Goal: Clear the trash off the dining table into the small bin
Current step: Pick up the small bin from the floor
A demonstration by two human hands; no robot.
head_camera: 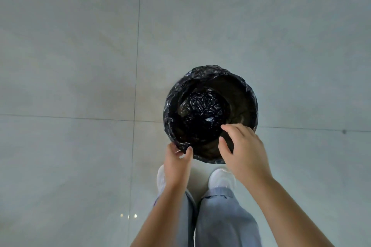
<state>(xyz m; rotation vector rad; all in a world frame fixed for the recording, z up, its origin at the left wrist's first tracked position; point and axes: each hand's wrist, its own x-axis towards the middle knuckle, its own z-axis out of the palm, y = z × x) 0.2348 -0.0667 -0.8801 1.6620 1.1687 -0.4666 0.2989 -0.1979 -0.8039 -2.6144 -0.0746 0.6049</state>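
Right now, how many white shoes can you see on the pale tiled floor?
2. The left white shoe peeks out behind the left hand; the right white shoe stands below the right hand, both just short of the round bin lined with black plastic.

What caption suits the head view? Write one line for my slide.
Over the small bin on tiled floor: left hand pinches the rim of the black liner, right hand hovers alongside.

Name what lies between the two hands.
Head view: the liner-wrapped near rim of the small bin, pinched by the left hand; the right hand hovers over it.
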